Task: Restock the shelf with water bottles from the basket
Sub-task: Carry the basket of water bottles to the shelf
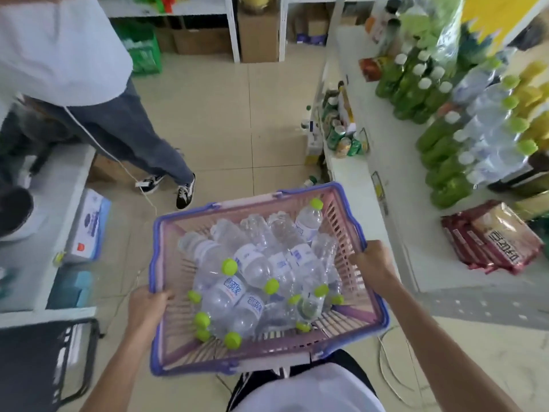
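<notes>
A pink basket [323, 337] with a purple rim hangs in front of me above the floor. Several clear water bottles [252, 263] with lime-green caps lie piled inside it. My left hand [148, 307] grips the basket's left rim. My right hand [371, 263] grips its right rim. The white shelf [395, 162] runs along the right side, and water bottles with green caps [490, 129] stand on it in rows.
Green drink bottles [416, 93] and red packets [490, 239] sit on the shelf. Cans [341, 138] stand on a lower shelf level. A person in jeans [127, 123] stands at the left. Cardboard boxes [258, 34] line the far shelving. Cables trail on the tiled floor.
</notes>
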